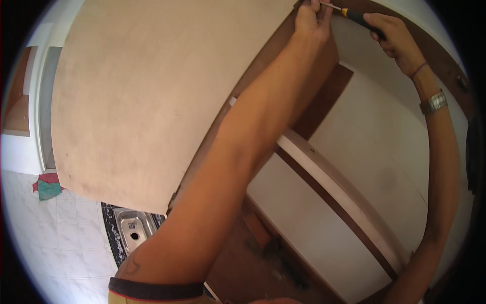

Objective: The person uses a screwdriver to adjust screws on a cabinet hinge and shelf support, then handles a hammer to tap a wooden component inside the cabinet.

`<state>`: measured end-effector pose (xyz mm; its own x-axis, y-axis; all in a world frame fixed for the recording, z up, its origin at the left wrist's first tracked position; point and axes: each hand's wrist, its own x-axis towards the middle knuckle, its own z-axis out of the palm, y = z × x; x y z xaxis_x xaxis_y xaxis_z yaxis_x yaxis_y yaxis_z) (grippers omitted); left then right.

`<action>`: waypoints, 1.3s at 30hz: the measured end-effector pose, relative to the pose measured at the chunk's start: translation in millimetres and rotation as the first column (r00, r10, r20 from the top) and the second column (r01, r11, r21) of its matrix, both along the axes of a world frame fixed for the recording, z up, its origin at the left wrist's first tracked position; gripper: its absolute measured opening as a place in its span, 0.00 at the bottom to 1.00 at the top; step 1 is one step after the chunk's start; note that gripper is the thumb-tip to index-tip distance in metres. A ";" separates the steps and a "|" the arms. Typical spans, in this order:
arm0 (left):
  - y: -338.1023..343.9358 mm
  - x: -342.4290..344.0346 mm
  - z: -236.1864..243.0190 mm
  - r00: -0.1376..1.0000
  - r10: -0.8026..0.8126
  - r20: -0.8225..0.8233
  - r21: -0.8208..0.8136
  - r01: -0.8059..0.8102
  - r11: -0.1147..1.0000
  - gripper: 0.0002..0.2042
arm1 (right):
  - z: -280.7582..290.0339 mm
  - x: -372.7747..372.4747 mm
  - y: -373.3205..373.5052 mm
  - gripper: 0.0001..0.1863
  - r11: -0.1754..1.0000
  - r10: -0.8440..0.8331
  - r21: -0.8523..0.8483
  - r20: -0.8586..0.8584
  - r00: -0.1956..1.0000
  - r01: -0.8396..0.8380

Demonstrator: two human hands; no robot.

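My left hand [314, 20] is raised to the upper corner of a pale wooden cabinet door [152, 86], at the top of the frame. Its fingers are bent together beside a thin metal screwdriver shaft; what they grip is too small to make out. My right hand [397, 40] grips a screwdriver [359, 17] with a black and yellow handle, its shaft reaching toward my left fingertips. The door stands swung out from the brown edge of a cabinet with a white interior [379, 142]. A small metal hinge [173, 197] shows low on the door's edge.
A shelf board [336, 187] crosses the cabinet. Down at the lower left are a steel sink [126, 219] in a dark speckled counter and red and teal cloths [49, 190]. A white-framed opening [33, 152] stands beyond the door, by a white tiled surface [61, 238].
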<state>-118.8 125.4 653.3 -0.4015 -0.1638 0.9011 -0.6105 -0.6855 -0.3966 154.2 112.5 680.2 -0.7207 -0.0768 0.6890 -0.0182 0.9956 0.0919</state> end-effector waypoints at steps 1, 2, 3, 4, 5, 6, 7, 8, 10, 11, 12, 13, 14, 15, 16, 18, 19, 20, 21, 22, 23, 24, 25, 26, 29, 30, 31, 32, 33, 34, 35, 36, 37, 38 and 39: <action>6.0 -2.6 -0.4 1.000 -0.013 0.008 -0.005 0.013 1.000 0.08 | -8.6 -1.2 -1.1 0.25 1.000 -0.013 -0.005 0.008 1.000 0.013; 5.2 -6.7 0.7 0.999 -0.005 0.040 -0.026 0.006 1.000 0.08 | -24.6 -4.6 -7.7 0.24 0.999 0.024 0.026 -0.025 0.999 -0.023; 3.9 -11.1 0.8 0.997 0.006 0.072 -0.047 -0.002 0.999 0.08 | -34.7 -7.7 -11.1 0.24 0.997 0.064 0.058 -0.057 0.996 -0.060; 4.2 -12.1 1.3 0.998 0.011 0.070 -0.043 -0.008 0.999 0.08 | -38.0 -11.1 -6.7 0.24 0.918 -0.052 0.377 -0.184 0.982 0.119; 6.6 -10.8 0.6 0.997 0.031 0.072 -0.050 -0.028 0.998 0.08 | -30.9 -11.5 -1.3 0.24 0.916 -0.052 0.382 -0.190 0.980 0.123; 6.8 -10.0 1.0 0.996 0.054 0.075 -0.056 -0.050 0.997 0.08 | -18.0 -12.3 3.5 0.24 0.543 0.247 0.834 -0.269 0.931 0.097; 6.0 -5.2 3.8 0.997 0.048 0.065 -0.049 -0.044 0.998 0.08 | -4.2 -14.9 8.4 0.25 0.268 0.372 0.956 -0.218 0.902 0.120; 5.4 2.5 3.1 0.998 0.032 0.059 -0.043 -0.030 0.999 0.08 | 9.2 -15.8 12.3 0.25 -0.022 0.506 0.979 -0.165 0.846 0.204; 3.8 9.9 -0.5 0.998 0.021 0.057 -0.043 -0.019 0.999 0.08 | 23.0 -21.9 14.5 0.22 0.075 0.525 0.991 -0.134 0.840 0.111; 3.4 13.0 -6.2 0.998 0.014 0.058 -0.044 -0.011 0.999 0.08 | 18.1 -22.8 9.9 0.22 0.113 0.531 0.991 -0.122 0.839 0.072; 3.8 15.9 -13.0 0.998 0.006 0.059 -0.045 -0.003 0.999 0.08 | 16.9 -11.4 2.8 0.20 0.727 0.221 0.686 -0.188 0.957 -0.033; 2.4 15.8 -12.0 0.998 0.010 0.060 -0.042 -0.008 0.999 0.08 | 16.8 -2.3 -8.9 0.19 0.996 -0.060 0.070 -0.023 0.998 0.062; 2.6 15.3 -12.4 1.000 -0.022 0.011 -0.026 0.023 0.999 0.07 | 11.8 -7.2 -7.1 0.18 0.998 -0.048 0.037 -0.039 0.998 0.049; 3.7 14.5 -13.2 0.998 -0.055 -0.039 -0.013 0.055 0.998 0.07 | 5.6 -8.9 -7.5 0.18 0.998 -0.046 0.040 -0.038 0.998 0.047; 0.7 7.3 -11.5 0.999 -0.036 -0.037 -0.010 0.035 0.999 0.07 | -4.8 -10.8 -11.6 0.19 0.995 -0.043 0.087 -0.053 0.998 0.048; -3.1 -1.7 -3.2 0.999 0.052 0.008 -0.030 -0.052 0.998 0.08 | -15.6 -15.2 -13.6 0.24 0.913 -0.059 0.383 -0.212 0.975 0.139; -0.5 -1.3 -2.3 0.999 0.054 0.006 -0.028 -0.054 0.998 0.08 | -13.6 -16.5 -8.3 0.24 0.913 -0.057 0.384 -0.214 0.975 0.137; 2.9 1.2 -0.4 0.998 0.063 -0.001 -0.001 -0.063 0.998 0.08 | -11.0 -15.3 -4.0 0.26 0.524 0.182 0.838 -0.288 0.940 0.155; 3.4 1.2 0.6 0.997 0.074 -0.008 0.027 -0.074 0.997 0.08 | -6.3 -16.1 -2.6 0.27 0.243 0.288 0.953 -0.247 0.925 0.179; 3.6 -1.3 -4.5 0.997 0.075 -0.002 0.026 -0.075 0.997 0.08 | -2.5 -22.3 1.7 0.28 -0.052 0.416 0.969 -0.199 0.887 0.242; 4.7 6.6 -6.1 0.997 0.077 -0.009 0.025 -0.077 0.997 0.08 | 2.8 -24.4 1.2 0.28 -0.077 0.469 0.974 -0.154 0.870 0.213; 4.5 14.5 -6.7 0.997 0.079 -0.016 0.024 -0.079 0.997 0.08 | 9.1 -21.3 0.1 0.29 -0.088 0.487 0.977 -0.129 0.864 0.195; 3.3 18.6 -12.4 0.998 0.062 -0.003 0.023 -0.062 0.998 0.08 | 12.7 -21.2 -5.4 0.29 -0.105 0.506 0.979 -0.097 0.857 0.173; 0.5 24.3 -12.1 0.998 0.027 0.053 -0.034 -0.026 0.999 0.07 | 22.1 -7.7 -20.8 0.29 0.667 0.106 0.744 -0.141 0.984 0.034; -3.2 23.0 -13.0 0.993 -0.002 0.119 -0.096 0.013 0.995 0.06 | 32.6 -12.3 -10.2 0.31 0.972 -0.228 -0.035 0.118 0.966 0.234; -6.9 18.7 -9.4 0.993 0.002 0.122 -0.103 0.011 0.995 0.05 | 34.8 -24.1 16.3 0.31 0.834 0.001 0.547 -0.134 0.991 0.073; -9.0 16.1 -3.2 0.993 -0.001 0.117 -0.092 0.012 0.996 0.05 | 38.7 -26.5 26.4 0.32 0.348 0.324 0.934 -0.199 0.925 0.080; -11.6 5.8 -2.2 0.996 -0.005 0.089 -0.058 0.010 0.998 0.05 | 18.0 -24.5 13.3 0.31 0.267 0.335 0.955 -0.218 0.916 0.130; -14.5 -3.9 -0.9 0.998 -0.006 0.061 -0.025 0.007 1.000 0.05 | -3.2 -22.5 -1.1 0.30 0.185 0.353 0.967 -0.234 0.906 0.178; -11.6 2.5 -1.6 0.999 -0.005 0.049 -0.034 0.006 0.999 0.05 | -12.9 -17.1 -1.2 0.28 0.183 0.229 0.930 -0.356 0.906 0.319; -6.4 11.3 -6.3 0.999 -0.026 0.028 -0.022 0.027 0.999 0.06 | -21.0 -15.2 -4.5 0.27 0.152 0.085 0.881 -0.464 0.882 0.449; -2.7 19.7 -9.9 0.999 -0.047 0.007 -0.011 0.047 0.999 0.06 | -22.3 -12.1 -13.8 0.27 0.149 0.065 0.878 -0.467 0.882 0.455; -0.8 22.4 -10.6 0.998 -0.062 0.011 -0.018 0.062 0.998 0.06 | -24.7 -6.9 -33.3 0.16 0.656 -0.103 0.681 -0.348 0.932 0.327; -2.1 20.8 -8.9 0.998 -0.061 -0.006 -0.024 0.061 0.998 0.07 | -25.5 -5.4 -43.2 0.13 0.954 -0.167 0.224 -0.152 0.974 0.199; -1.8 18.8 -8.8 0.998 -0.061 -0.023 -0.030 0.061 0.998 0.07 | -26.3 -6.5 -40.4 0.13 0.954 -0.175 0.221 -0.142 0.974 0.204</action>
<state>-100.0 123.6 644.5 -0.3879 -0.1131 0.9147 -0.6607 -0.6578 -0.3615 147.7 72.1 653.9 -0.6513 -0.1155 0.7500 0.1939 0.9302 0.3116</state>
